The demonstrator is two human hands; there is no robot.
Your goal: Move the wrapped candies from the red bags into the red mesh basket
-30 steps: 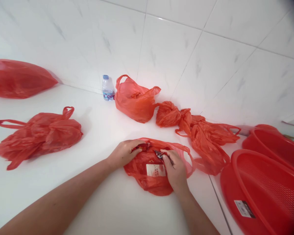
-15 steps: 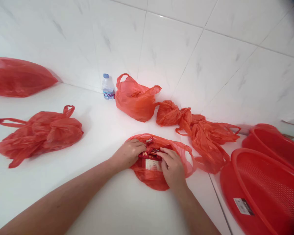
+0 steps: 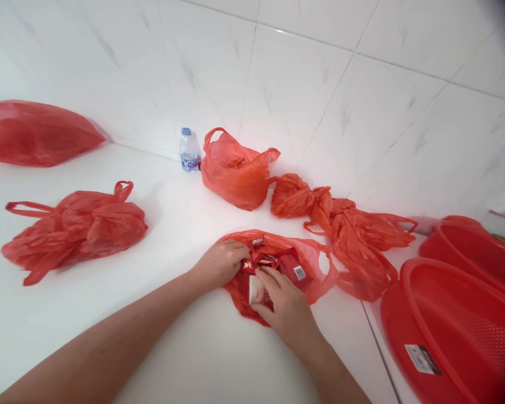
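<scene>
An open red plastic bag lies on the white surface with several small red items inside. My left hand is closed at the bag's left rim, fingertips beside a red packet with gold print. My right hand reaches into the bag. Its thumb and fingers curl around a red box with a cream label, partly hidden by the hand. A shiny red wrapped piece lies just beyond the right fingertips. Right of it rests a dark red box with a white barcode.
Behind stand a small water bottle and an upright red bag. Knotted red bags stretch rightward to red plastic baskets. At left are a tied red bag and a fuller red bag against the tiled wall.
My right hand has moved left and down over the cream-labelled box, uncovering the barcoded box at the right of the bag. My left hand has stayed nearly in place.
</scene>
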